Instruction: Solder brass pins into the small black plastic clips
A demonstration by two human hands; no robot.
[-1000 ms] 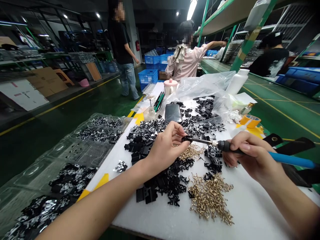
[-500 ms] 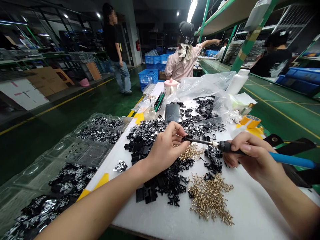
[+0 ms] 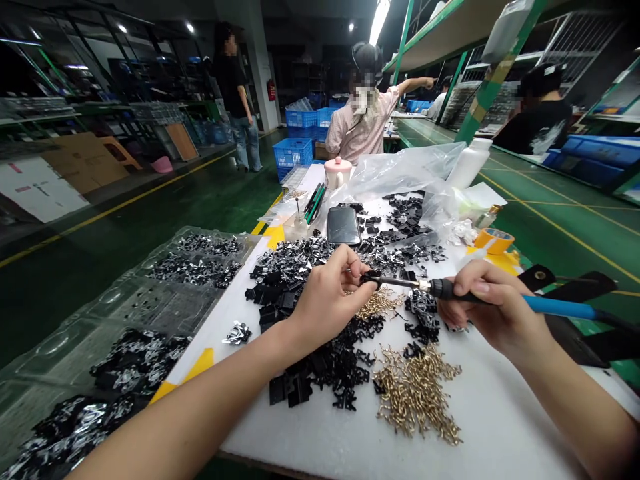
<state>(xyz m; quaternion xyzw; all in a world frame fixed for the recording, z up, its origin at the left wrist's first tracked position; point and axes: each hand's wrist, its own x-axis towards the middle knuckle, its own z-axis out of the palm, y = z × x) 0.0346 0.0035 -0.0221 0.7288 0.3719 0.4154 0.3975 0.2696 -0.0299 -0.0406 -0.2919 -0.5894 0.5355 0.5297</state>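
Observation:
My left hand (image 3: 333, 287) is closed, thumb and fingertips pinching a small black part (image 3: 369, 275) above the table. In my right hand (image 3: 493, 300) is a soldering iron (image 3: 443, 289) with a black collar and blue handle, held like a pen. Its metal shaft points left, and the tip meets the black part; the exact contact is hidden by the fingers. Beneath the hands lie black clip-like pieces (image 3: 345, 360) and a heap of small bent brass-coloured pins (image 3: 420, 393). A smaller heap of brass pins (image 3: 377, 303) sits just behind my left fingertips.
Clear plastic trays (image 3: 165, 303) with black and silver parts stand to the left. Farther back on the table are a phone (image 3: 343, 225), a lidded mug (image 3: 337, 173), a plastic bag (image 3: 395, 175), a white bottle (image 3: 470, 163) and orange tape (image 3: 494, 241). A co-worker (image 3: 363, 113) sits ahead.
The whole view has shifted slightly left. Both hands keep their hold, with the iron's tip still at the black part. The standing person in the background has changed stance.

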